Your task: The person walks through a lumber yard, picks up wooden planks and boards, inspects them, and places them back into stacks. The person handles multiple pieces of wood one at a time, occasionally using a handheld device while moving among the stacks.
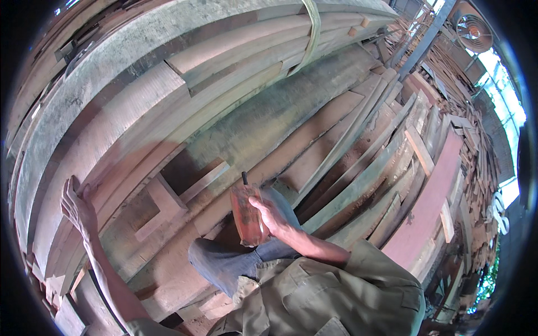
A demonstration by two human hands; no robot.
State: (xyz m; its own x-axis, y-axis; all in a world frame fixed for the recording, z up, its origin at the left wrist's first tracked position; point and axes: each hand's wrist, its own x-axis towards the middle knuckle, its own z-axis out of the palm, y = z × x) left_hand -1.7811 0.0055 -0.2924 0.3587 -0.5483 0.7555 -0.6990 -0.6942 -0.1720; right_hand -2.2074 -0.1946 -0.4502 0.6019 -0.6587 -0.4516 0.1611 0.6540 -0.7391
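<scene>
My left hand [79,208] lies on the pale wooden board [140,103] at the left, its fingers stretched out and nothing in them. In front of my body, my right hand [270,217] is wrapped round a reddish-brown plastic bottle [245,215], which it holds nearly upright over my bent legs. The bottle looks smeared or stained inside, and a short dark stick [245,178] pokes out of its top. Beyond the bottle, an L-shaped wooden piece [163,203] rests on the planks.
Long thick planks run diagonally across the left. A pale green strap [311,36] crosses them at the top. More boards lie to the right, including a wide reddish plank [428,199]. A grey metal post [426,39] and a round fan [472,31] stand at the far right.
</scene>
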